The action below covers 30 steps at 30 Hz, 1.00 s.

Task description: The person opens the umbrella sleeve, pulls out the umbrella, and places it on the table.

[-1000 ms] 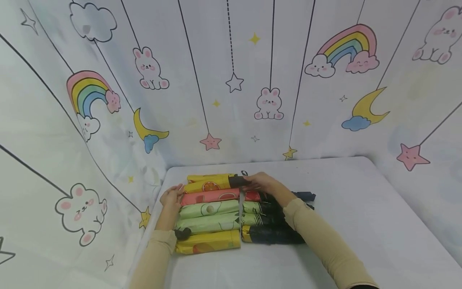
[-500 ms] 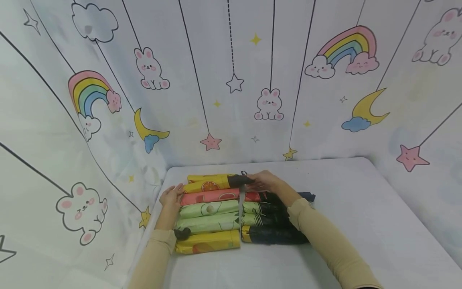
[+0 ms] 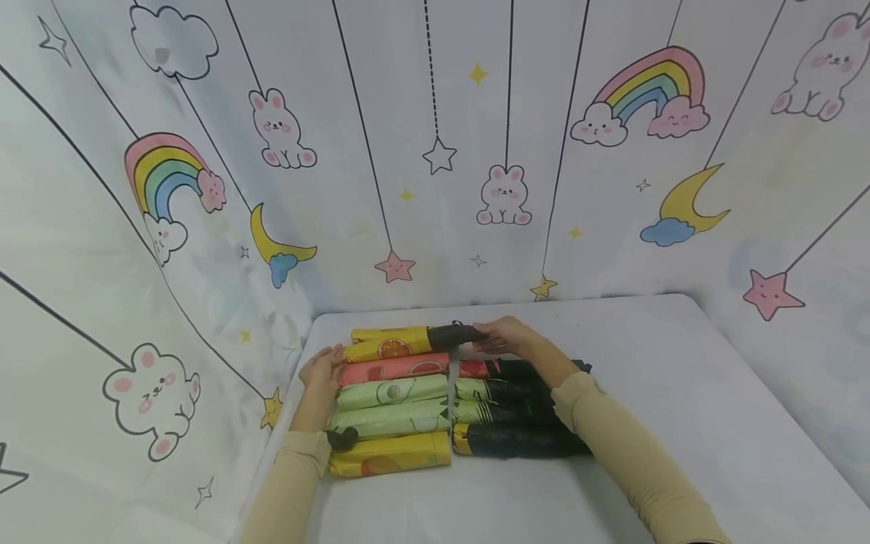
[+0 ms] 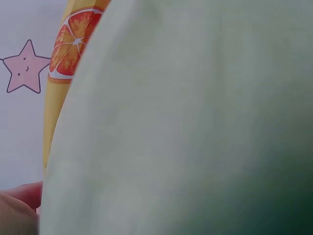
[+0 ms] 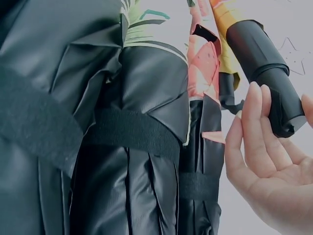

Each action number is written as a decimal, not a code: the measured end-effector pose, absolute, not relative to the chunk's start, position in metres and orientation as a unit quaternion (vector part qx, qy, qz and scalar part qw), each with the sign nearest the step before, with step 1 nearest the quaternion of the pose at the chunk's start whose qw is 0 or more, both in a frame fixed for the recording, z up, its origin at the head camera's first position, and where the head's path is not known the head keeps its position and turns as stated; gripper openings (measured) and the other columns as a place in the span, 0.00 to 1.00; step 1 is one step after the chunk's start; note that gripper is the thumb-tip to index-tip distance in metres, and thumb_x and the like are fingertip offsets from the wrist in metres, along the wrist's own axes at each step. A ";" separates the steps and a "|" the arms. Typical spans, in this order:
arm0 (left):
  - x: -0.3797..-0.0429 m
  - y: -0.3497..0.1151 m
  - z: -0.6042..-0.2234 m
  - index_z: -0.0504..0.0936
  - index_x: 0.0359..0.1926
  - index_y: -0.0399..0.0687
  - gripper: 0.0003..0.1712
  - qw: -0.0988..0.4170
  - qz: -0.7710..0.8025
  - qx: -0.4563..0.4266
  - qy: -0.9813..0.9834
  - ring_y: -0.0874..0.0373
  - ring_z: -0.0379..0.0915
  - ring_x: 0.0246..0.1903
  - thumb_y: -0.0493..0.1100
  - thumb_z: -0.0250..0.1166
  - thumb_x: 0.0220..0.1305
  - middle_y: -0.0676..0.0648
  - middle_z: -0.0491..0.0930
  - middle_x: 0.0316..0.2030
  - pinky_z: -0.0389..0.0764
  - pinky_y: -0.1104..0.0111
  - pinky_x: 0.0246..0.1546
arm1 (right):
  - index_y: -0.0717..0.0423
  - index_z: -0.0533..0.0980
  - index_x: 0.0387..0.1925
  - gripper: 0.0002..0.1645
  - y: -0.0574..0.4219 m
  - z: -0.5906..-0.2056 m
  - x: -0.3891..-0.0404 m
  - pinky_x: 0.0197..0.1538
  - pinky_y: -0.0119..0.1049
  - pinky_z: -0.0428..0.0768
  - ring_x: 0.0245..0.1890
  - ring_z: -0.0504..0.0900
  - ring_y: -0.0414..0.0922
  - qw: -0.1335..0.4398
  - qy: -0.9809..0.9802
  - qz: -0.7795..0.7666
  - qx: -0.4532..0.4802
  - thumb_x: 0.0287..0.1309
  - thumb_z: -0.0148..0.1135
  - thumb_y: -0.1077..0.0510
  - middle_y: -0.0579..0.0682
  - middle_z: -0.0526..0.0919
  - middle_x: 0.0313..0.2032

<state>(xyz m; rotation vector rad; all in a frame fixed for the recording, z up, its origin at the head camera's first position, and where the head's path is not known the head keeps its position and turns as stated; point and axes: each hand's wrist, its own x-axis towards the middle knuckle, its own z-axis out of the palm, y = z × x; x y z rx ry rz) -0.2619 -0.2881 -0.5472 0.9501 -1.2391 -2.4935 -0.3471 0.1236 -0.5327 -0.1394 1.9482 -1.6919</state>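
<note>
My left hand (image 3: 322, 366) holds the left end of a folded umbrella (image 3: 381, 350) in yellow wrapping printed with an orange slice. At its other end, my right hand (image 3: 508, 335) grips the black handle (image 5: 269, 73) between fingers and thumb; a dark strap loop hangs there. Right in front lies a red fruit-printed roll (image 3: 394, 369). Another yellow roll (image 3: 381, 333) lies just behind the umbrella. In the left wrist view a pale green surface (image 4: 171, 122) blocks most of the picture, and only part of the left hand (image 4: 19, 210) shows.
Two pale green rolls (image 3: 394, 420) and a yellow roll (image 3: 408, 454) lie toward the front of the white table (image 3: 489, 502). To their right lie black folded bundles (image 3: 516, 440) with bands of matching print and dark straps (image 5: 132, 129). A printed cloth (image 3: 381, 151) hangs behind.
My right hand has moved to the right along with the black handle, and more dark length shows beyond the yellow wrapping. My left hand has stayed at the left end.
</note>
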 end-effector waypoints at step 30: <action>-0.264 -0.286 -0.552 0.63 0.76 0.34 0.37 0.114 -0.834 0.322 -0.433 0.50 0.75 0.67 0.18 0.58 0.67 0.35 0.72 0.70 0.82 0.65 0.61 | 0.72 0.79 0.57 0.28 0.150 -0.524 -0.347 0.64 0.57 0.80 0.46 0.91 0.53 0.272 0.707 -0.653 -0.025 0.74 0.64 0.49 0.67 0.88 0.47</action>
